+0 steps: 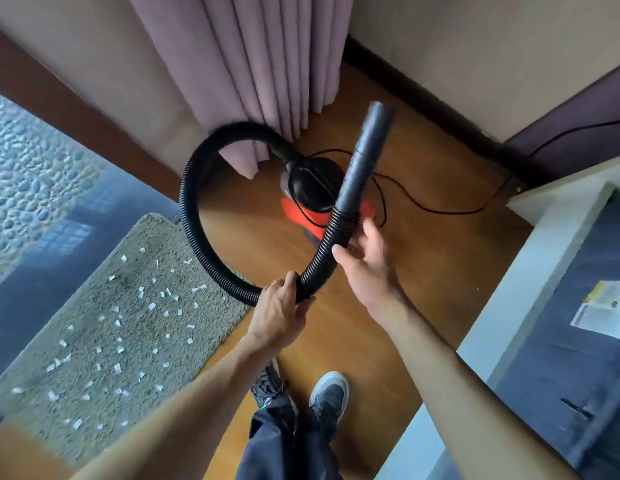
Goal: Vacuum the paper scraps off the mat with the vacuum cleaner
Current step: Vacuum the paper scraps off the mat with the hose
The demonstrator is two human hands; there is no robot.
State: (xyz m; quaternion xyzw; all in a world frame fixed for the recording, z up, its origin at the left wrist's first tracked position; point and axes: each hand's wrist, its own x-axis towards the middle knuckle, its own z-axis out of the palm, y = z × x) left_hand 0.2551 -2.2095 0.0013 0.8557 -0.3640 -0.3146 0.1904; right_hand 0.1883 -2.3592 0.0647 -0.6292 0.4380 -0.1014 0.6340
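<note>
**While scraps (151, 306) lie on the mat (93, 306), the hose (189, 202) is in hand**

Where the hose dips lowest, near the person, the left hand (279, 311) clenches round it, fingers curled over the top and thumb underneath. The right hand (365, 258) is released – fingers loose and fairly straight, thumb tip against the near side of the hose, just below the joint with the rigid tube (367, 157). Whether its fingers touch the far side cannot be told.

From the left hand the hose sweeps left and far in a wide loop, then curves right to the vacuum (312, 188), which stands on the wood floor (422, 271) by the foot of the curtain (267, 64). It has a black top and an orange base. The tube points up and far, crossing in front of the vacuum, its open end in the air and well apart from the mat.

The mat lies to the left – a grey-green pile rug, its far right corner under the loop. Small white scraps are scattered over most of it, thicker toward its middle and near end.

A black cord (440, 211) trails from the vacuum across the floor to the right wall. Two dark shoes (331, 396) stand on the floor near the bottom edge.
</note>
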